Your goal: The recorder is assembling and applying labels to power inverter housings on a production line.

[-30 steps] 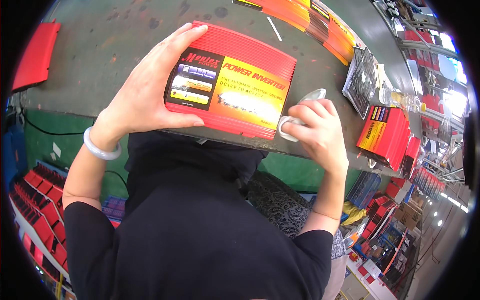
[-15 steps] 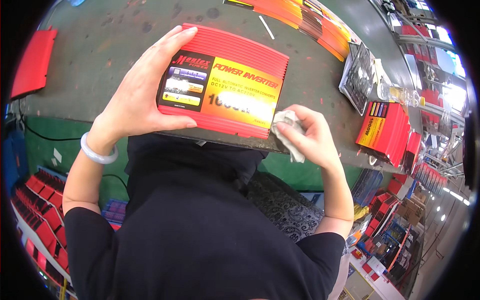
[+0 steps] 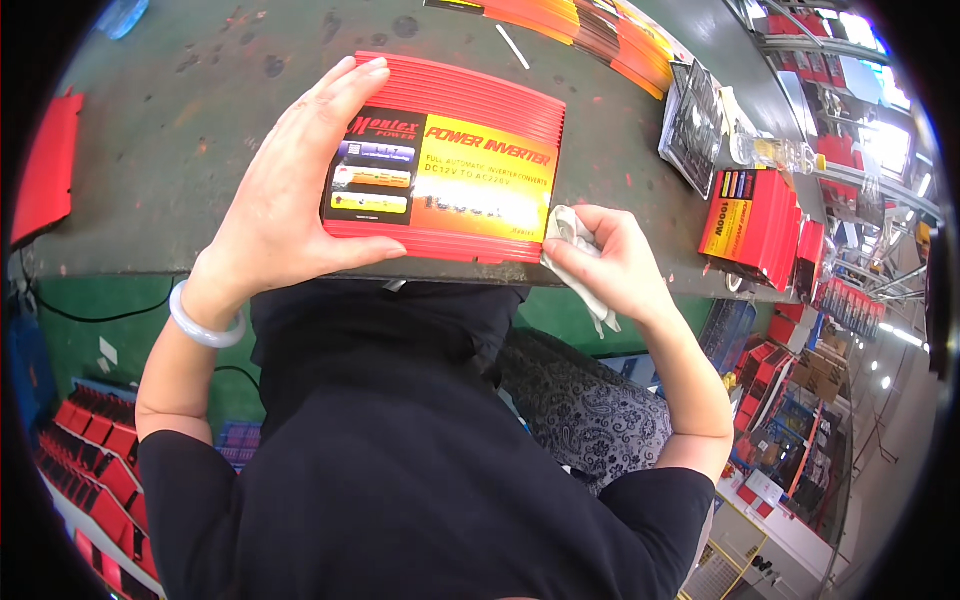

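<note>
A red ribbed power inverter casing (image 3: 460,90) with a yellow, orange and black label is tilted toward me over the near edge of the workbench. My left hand (image 3: 285,190) grips its left end, thumb along the near side and fingers over the far side. A pale bracelet circles that wrist. Pinched in my right hand (image 3: 610,265) is a crumpled whitish cloth (image 3: 572,245), which meets the casing's near right corner. Part of the cloth hangs down past the bench edge.
The dark green workbench (image 3: 220,120) carries a red panel (image 3: 48,170) at left and overlapping orange-yellow label sheets (image 3: 590,30) at the back. A white stick (image 3: 513,47) lies near them. Rightward are dark packaged sheets (image 3: 690,130), a clear bottle (image 3: 780,153) and another red inverter (image 3: 765,225).
My right hand and the cloth have shifted slightly along the casing's right end. The view has turned a little, so the bench items sit further left. Both grips stay the same.
</note>
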`<state>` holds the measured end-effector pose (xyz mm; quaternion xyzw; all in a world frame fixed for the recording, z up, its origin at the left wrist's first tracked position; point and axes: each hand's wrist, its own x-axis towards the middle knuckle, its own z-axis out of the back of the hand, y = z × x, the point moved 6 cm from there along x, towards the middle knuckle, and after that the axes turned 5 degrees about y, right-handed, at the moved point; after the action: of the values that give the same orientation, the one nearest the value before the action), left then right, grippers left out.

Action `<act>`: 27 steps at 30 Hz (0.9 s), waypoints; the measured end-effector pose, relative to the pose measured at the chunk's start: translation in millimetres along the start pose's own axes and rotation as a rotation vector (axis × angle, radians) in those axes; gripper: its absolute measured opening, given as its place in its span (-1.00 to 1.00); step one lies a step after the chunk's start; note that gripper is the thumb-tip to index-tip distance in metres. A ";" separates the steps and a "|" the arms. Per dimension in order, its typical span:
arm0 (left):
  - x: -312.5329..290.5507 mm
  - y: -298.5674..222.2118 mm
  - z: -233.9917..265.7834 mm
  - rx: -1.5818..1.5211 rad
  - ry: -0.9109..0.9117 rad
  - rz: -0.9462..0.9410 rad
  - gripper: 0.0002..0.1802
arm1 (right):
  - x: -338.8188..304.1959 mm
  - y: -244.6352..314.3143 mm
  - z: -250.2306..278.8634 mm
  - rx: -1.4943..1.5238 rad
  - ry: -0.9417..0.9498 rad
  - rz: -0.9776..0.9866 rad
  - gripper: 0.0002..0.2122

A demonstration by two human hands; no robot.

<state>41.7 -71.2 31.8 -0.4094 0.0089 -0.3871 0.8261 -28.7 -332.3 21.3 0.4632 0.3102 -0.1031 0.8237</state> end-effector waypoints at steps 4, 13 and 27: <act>-0.7 -1.3 -0.1 0.018 0.001 0.003 0.10 | -3.4 0.3 2.0 -0.046 -0.029 -0.018 -0.77; -1.7 1.5 0.5 0.029 0.008 0.038 0.13 | -1.5 4.0 1.8 -0.075 -0.004 -0.043 -0.85; -3.6 2.0 -0.2 0.038 -0.006 0.047 0.13 | 3.0 -1.4 3.4 0.055 0.018 -0.109 -0.87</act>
<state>40.4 -68.3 29.2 -0.3946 0.0088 -0.3663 0.8427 -25.6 -335.5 19.8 0.4689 0.3396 -0.1521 0.8010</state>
